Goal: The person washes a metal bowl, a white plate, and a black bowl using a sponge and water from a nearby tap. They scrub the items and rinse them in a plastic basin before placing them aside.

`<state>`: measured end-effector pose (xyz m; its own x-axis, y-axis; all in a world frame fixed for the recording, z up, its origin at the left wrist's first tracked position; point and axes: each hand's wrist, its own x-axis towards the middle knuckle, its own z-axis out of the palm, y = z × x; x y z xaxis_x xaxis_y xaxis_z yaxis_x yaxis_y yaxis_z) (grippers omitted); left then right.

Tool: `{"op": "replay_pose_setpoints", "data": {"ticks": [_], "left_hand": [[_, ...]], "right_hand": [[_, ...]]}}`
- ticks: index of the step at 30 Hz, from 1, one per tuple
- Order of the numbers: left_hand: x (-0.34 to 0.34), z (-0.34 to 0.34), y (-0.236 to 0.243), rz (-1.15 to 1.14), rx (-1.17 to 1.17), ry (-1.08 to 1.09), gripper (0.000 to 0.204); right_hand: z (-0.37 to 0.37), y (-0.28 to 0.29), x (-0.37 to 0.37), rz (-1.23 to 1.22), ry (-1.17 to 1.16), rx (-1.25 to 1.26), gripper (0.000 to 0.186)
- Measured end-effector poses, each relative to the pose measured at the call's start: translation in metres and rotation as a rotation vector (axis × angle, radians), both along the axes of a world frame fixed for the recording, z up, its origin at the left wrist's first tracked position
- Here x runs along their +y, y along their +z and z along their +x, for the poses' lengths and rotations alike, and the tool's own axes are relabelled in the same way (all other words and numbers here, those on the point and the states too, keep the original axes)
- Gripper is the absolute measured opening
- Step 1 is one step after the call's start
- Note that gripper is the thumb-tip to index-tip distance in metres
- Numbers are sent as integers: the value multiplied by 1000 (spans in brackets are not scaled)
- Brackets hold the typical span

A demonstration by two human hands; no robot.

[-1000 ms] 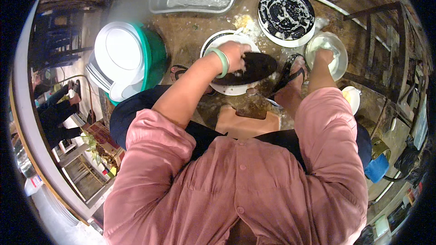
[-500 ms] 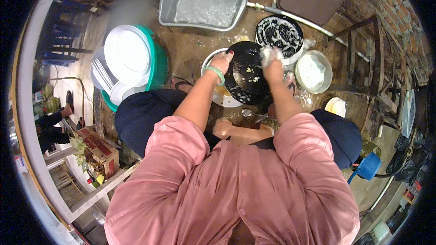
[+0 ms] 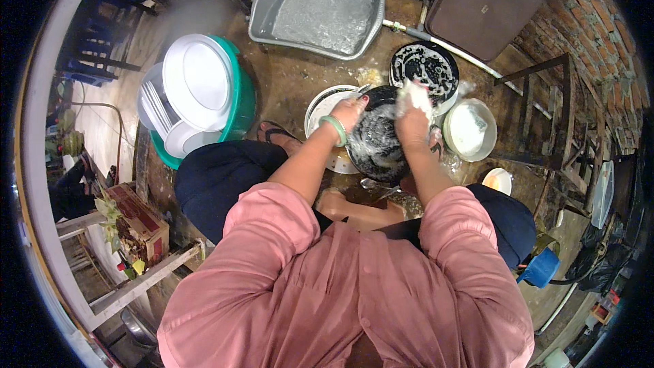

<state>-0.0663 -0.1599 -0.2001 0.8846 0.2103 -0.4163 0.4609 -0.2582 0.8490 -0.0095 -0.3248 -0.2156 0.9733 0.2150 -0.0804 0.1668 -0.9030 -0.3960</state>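
Foam [image 3: 387, 119] now smears across most of the face of the black plate [image 3: 371, 153]; half a second back only scattered spots and flecks show on it. So soaping looks under way and spreading, though bare dark patches remain near the rim.

Plate sits between my knees, tipped up with its face toward me, in front of a white dish [image 3: 318, 112] on the floor [image 3: 286, 82]. Can't tell if its lower edge rests on anything.

My left hand [image 3: 346, 113] has its fingers closed on the plate's upper-left rim, thumb on the near side; the tips behind are hidden. Same grip as half a second ago, so that side seems to be the steadying one.

My right hand [image 3: 414, 126] bunches round a frothy white wad [image 3: 415, 99] at the plate's right side, fingers mostly covered by suds. Sponge or cloth, can't tell. A second ago this hand is down in the pale bowl [image 3: 489, 143]; now it's out and working the plate, bowl just to its right.

Second black plate [image 3: 419, 65], also sudsy, lies beyond, unchanged. White plates [image 3: 197, 71] stay stacked in the green tub [image 3: 240, 105] to my left, grey basin [image 3: 371, 31] of water ahead, both untouched.
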Motion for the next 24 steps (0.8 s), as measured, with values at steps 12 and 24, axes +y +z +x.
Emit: {"op": "replay_pose_setpoints", "data": {"ticks": [12, 24], "left_hand": [[18, 5, -34, 72, 149, -34, 62], [15, 16, -16, -121, 206, 205, 57]], "right_hand": [[-8, -29, -26, -129, 80, -8, 35], [-19, -47, -31, -174, 134, 306, 37]]}}
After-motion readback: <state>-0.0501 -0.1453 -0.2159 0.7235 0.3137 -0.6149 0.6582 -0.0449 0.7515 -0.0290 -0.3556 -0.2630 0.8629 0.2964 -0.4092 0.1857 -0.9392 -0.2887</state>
